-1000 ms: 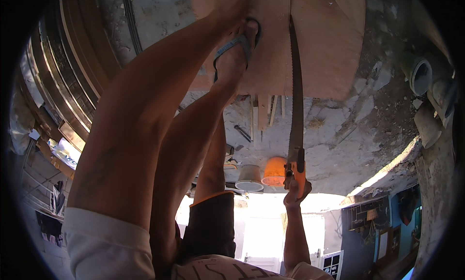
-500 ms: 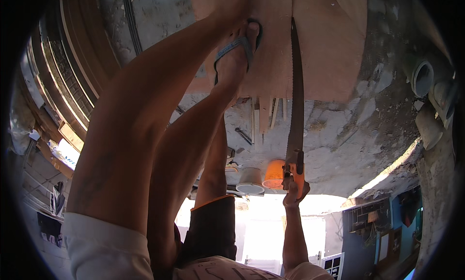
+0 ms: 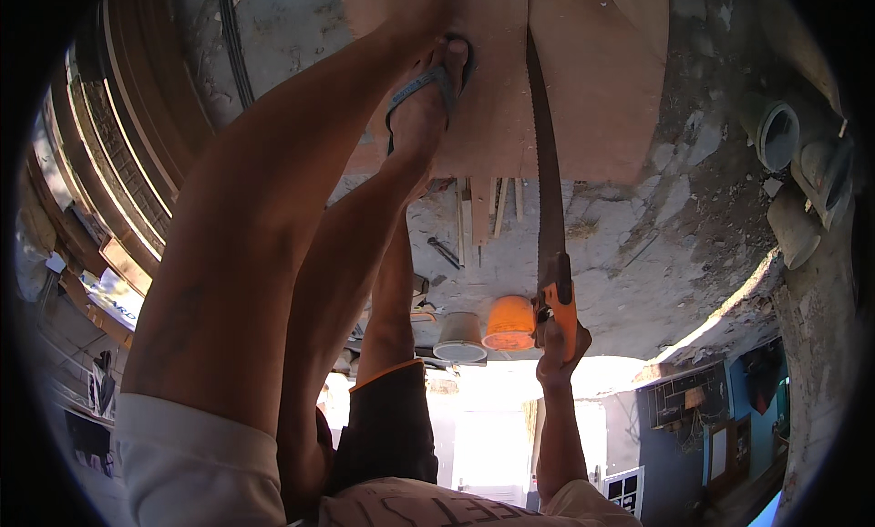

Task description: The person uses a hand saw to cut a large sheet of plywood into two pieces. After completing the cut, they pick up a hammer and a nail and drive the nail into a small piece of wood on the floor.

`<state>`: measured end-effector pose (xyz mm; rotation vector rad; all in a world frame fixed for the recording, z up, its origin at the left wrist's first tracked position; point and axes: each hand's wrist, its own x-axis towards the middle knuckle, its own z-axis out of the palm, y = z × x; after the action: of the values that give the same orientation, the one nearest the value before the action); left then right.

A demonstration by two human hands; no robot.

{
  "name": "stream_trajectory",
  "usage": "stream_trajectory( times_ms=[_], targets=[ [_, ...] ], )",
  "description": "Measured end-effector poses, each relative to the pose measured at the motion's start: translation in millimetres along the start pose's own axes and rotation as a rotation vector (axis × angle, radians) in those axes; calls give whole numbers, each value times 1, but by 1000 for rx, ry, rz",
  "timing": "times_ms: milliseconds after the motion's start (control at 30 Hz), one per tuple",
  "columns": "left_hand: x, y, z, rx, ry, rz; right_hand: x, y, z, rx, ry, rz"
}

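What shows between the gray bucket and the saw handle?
The head view shows an orange bucket between the gray bucket and the saw handle in the right hand.

Makeshift work yard — patchy concrete ground (image 3: 606, 263), orange bucket (image 3: 509, 321), wooden strips (image 3: 479, 210)

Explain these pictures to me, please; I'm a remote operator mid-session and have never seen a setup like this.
There's no machine, just a person with two bare hands. Every picture comes from one wide fisheye camera worn on the head, looking down, so straight edges bend. The right hand has its fingers closed round the orange handle of a long, dark-bladed handsaw; the blade reaches over a flat, pinkish-brown wooden board. A foot in a grey-blue strapped sandal is on that board. The left arm looms large; too little of its hand shows to tell its grip. Elsewhere are thin wooden strips, a round orange bucket and a round grey bucket.
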<state>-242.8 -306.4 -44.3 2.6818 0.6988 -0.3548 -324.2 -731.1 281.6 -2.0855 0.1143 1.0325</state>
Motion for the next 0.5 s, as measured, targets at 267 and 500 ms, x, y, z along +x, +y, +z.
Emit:
stream_trajectory(
  times_ms=[267,500],
  targets=[
    [1,-12,-2,-6,99,-40,112,-22,48,84,-90,-27],
    [-6,-12,-5,189,20,5,-31,-16,-20,34,21,114]
  ],
)
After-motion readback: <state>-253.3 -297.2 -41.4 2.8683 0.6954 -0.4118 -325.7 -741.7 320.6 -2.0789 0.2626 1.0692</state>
